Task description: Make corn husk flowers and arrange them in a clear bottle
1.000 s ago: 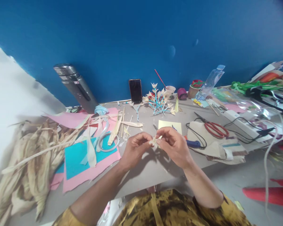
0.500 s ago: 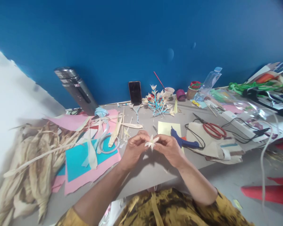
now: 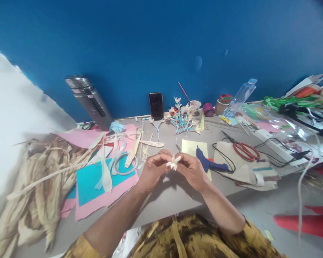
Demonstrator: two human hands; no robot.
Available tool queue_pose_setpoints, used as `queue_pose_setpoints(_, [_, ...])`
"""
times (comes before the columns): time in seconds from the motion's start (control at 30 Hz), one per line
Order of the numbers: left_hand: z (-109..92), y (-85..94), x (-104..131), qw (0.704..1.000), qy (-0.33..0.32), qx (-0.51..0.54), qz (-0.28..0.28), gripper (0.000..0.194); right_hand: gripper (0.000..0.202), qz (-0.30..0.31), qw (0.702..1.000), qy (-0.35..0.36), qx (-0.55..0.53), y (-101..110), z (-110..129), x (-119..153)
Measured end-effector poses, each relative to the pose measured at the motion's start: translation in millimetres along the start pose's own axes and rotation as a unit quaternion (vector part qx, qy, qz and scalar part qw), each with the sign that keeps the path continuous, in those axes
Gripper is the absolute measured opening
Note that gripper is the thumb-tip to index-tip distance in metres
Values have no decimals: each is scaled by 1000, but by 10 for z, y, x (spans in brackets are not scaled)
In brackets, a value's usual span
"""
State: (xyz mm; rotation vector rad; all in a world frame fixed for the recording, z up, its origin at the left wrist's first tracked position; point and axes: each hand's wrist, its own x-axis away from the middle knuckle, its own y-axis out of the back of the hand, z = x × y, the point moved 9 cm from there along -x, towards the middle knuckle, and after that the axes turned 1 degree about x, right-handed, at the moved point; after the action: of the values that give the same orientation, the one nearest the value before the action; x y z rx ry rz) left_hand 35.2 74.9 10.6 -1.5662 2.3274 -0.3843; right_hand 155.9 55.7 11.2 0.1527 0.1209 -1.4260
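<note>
A small cream flower (image 3: 173,163) with pointed petals, perhaps of dried husk, is held over the near part of the table (image 3: 167,200). My left hand (image 3: 156,170) pinches it from the left, fingers closed. From the other side, the fingertips of my right hand (image 3: 192,171) grip its petals. Just right of that hand lies a blue glue gun (image 3: 211,164), partly on a pale yellow sheet (image 3: 190,145). Behind the hands stands a cluster of similar flowers on blue-wrapped stems (image 3: 181,118).
Dried husks (image 3: 40,190) heap at the left, beside blue paper (image 3: 90,190) and a tape roll (image 3: 134,166). A flask (image 3: 93,104), a phone (image 3: 156,106) and a plastic bottle (image 3: 239,98) line the wall. Red-handled scissors (image 3: 246,151) rest on folded cloth, near a power strip (image 3: 273,145) with cables.
The flower has turned slightly between my fingertips, its petals now at another angle. Both hands keep their grip in nearly the same place. The view has shifted a little.
</note>
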Motion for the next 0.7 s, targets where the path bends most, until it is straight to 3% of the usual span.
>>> queue_pose_setpoints(0.3, [3, -11, -47, 999, 23, 8, 35, 17, 28, 46, 999, -1, 4, 4, -81, 11])
queue_pose_setpoints(0.53, [26, -66, -64, 993, 46, -3, 109, 12, 28, 107, 994, -12, 2, -49, -69, 14])
queue_pose_setpoints(0.7, [65, -74, -68, 991, 49, -4, 125, 11, 31, 151, 987, -38, -23, -84, -93, 22])
